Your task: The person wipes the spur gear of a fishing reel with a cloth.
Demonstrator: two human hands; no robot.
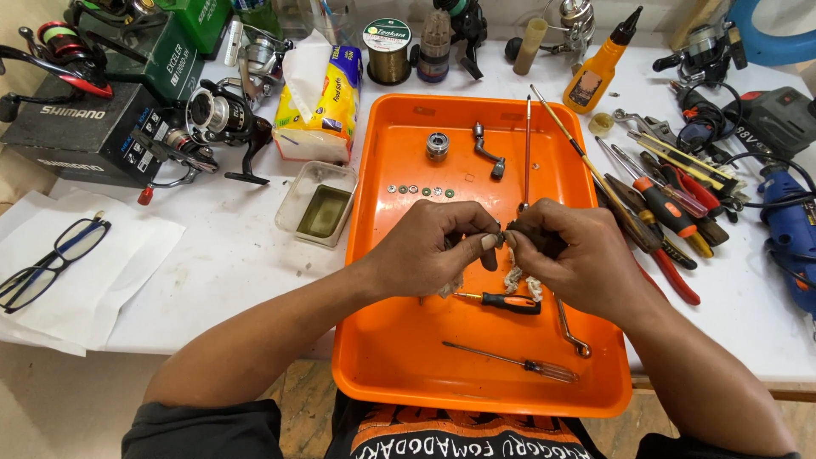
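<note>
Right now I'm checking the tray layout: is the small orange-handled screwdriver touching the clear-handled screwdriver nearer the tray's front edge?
Apart. The head view shows bare orange tray floor between the orange-handled screwdriver and the clear-handled screwdriver.

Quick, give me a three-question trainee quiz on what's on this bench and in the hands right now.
1. True or false: both hands meet over the orange tray.
2. Which lies nearest the tray's front edge? A) slim clear-handled screwdriver B) round metal spool C) row of small washers
3. What lies on the white paper at the left?

Key
1. True: left hand and right hand pinch a small dark part, with a frayed rag hanging below.
2. A.
3. A pair of dark-framed glasses.
</note>
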